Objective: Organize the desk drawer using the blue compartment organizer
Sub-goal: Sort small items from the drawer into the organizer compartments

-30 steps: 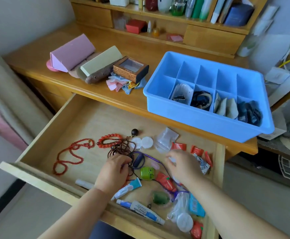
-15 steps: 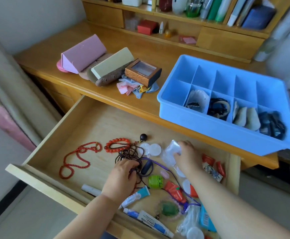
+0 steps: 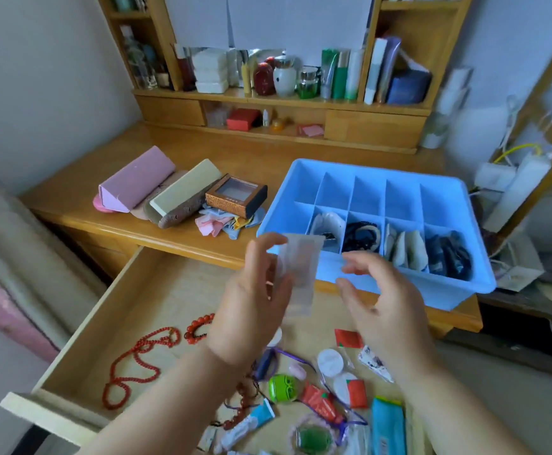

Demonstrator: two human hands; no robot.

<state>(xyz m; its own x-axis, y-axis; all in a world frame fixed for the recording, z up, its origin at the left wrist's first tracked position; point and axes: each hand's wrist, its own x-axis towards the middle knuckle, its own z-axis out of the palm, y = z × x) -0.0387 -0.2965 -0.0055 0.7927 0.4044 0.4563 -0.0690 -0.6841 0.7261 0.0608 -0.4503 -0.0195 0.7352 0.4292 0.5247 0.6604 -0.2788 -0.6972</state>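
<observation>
Hands hover mid-frame above the open drawer. Left hand pinches a clear plastic bag between thumb and fingers, upright before the near wall of the blue organizer. Right hand is just beside it, fingers loosely curled and spread, holding nothing. Organizer sits on the desk, right of centre; red beads lie lower left.

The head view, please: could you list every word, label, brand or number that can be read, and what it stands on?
No text can be read.
White tube in the drawer: print too blurred.
Small white packet: dark marks, illegible.
Turquoise packet: small print too blurred.
Brown box on the desk: gold marks on its front edge, too small.
Books on the shelf: no legible titles.
</observation>
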